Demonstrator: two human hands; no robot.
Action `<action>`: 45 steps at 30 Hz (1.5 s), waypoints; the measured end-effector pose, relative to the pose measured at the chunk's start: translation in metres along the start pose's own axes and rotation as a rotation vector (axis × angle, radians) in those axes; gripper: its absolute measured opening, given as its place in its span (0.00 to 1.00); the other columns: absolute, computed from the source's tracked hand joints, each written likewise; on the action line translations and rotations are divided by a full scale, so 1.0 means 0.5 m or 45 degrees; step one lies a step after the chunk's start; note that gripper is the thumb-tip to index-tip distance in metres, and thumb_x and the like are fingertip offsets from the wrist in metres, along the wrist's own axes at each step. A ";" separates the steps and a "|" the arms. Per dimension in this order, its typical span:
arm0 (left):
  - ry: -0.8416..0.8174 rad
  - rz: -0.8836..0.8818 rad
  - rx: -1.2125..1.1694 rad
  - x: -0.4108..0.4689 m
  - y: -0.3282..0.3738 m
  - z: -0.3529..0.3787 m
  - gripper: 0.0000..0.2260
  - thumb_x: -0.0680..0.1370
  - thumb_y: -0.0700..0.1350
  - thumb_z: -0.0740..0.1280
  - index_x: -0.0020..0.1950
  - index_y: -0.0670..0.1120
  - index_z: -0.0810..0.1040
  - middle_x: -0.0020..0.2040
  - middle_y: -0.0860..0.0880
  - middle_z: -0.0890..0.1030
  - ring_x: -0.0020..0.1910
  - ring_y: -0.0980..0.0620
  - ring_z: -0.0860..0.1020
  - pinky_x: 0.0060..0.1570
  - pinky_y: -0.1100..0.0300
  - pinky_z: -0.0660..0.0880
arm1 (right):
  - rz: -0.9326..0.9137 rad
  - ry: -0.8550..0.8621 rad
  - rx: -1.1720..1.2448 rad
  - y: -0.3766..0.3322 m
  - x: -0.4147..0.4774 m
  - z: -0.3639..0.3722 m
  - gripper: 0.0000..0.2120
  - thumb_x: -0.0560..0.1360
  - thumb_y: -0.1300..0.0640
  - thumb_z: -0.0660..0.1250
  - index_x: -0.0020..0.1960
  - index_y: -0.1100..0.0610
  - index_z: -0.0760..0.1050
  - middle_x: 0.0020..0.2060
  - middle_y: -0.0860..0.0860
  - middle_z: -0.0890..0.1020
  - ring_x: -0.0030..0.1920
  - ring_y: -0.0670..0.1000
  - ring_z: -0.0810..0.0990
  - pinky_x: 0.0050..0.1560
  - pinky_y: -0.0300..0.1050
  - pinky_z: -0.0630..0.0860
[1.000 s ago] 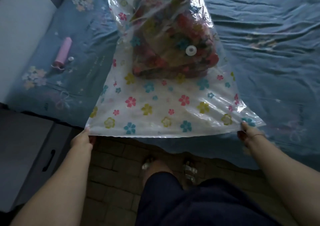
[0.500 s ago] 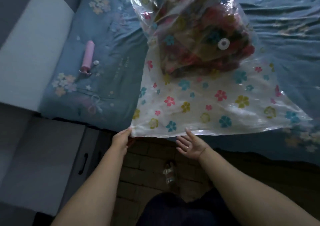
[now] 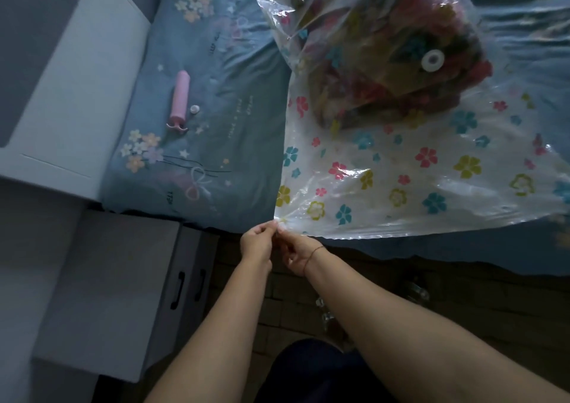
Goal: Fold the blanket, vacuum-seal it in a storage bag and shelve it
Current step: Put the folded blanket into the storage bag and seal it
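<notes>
Left fingertips [image 3: 272,226] are pressed together and pinch the near-left corner of the storage bag [image 3: 385,186]. Right fingers [image 3: 286,239] are curled and pinch the same corner just beside them, at the bag's near edge. The plastic puckers into fine creases at the pinch.

Left hand [image 3: 257,243] and right hand [image 3: 297,256] nearly touch, both just off the bed edge and over the brick floor [image 3: 462,297]. There's a thin red bracelet [image 3: 314,254] on the right wrist.

The bag is clear plastic with a flower print and lies on the blue bed sheet [image 3: 222,63]. Its near edge runs along the bed's edge, and its near half lies flat. The blanket [image 3: 385,72], folded and multicoloured, is inside the bag toward the far end, where the plastic is puffed and wrinkled around it. A white round valve [image 3: 432,60] sits on the bag's top face, over the blanket.

Left of the bag and well apart from it, a pink pump [image 3: 180,98] lies on the sheet, with a small white cap [image 3: 194,109] just beside it. A white panel [image 3: 77,94] runs along the bed's left side. A grey cabinet [image 3: 123,279] with two dark handles stands left of the hands, below the bed corner.
</notes>
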State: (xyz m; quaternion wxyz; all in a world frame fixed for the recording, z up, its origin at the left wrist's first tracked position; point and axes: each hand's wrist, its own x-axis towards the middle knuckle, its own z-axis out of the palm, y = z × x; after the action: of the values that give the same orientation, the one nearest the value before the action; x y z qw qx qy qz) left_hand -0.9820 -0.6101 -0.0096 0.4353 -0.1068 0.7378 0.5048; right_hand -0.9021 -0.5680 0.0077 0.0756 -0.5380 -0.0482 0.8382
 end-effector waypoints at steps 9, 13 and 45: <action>-0.030 0.162 0.386 -0.053 -0.012 0.016 0.14 0.83 0.50 0.59 0.41 0.45 0.75 0.39 0.46 0.79 0.39 0.51 0.77 0.35 0.60 0.72 | -0.054 0.082 -0.030 0.011 0.012 0.000 0.10 0.74 0.52 0.70 0.38 0.57 0.76 0.29 0.49 0.75 0.30 0.44 0.68 0.33 0.36 0.64; 0.006 0.524 0.622 -0.065 -0.003 0.012 0.17 0.83 0.44 0.58 0.33 0.46 0.66 0.32 0.50 0.72 0.32 0.56 0.69 0.32 0.64 0.67 | -0.090 0.121 0.028 0.006 0.024 0.010 0.08 0.73 0.55 0.70 0.39 0.57 0.76 0.26 0.48 0.75 0.27 0.43 0.69 0.27 0.34 0.66; 0.034 0.287 0.074 -0.094 0.021 0.057 0.18 0.83 0.45 0.59 0.33 0.46 0.67 0.29 0.51 0.67 0.27 0.57 0.65 0.25 0.67 0.65 | -0.267 0.236 0.109 -0.036 -0.010 0.004 0.11 0.72 0.61 0.71 0.35 0.59 0.71 0.20 0.49 0.71 0.16 0.43 0.66 0.18 0.33 0.60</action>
State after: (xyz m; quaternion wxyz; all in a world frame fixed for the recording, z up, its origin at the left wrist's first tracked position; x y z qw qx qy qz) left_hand -0.9450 -0.5944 0.0292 0.3689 -0.0172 0.7651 0.5275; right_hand -0.9005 -0.5513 0.0160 0.1897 -0.6013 -0.0614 0.7737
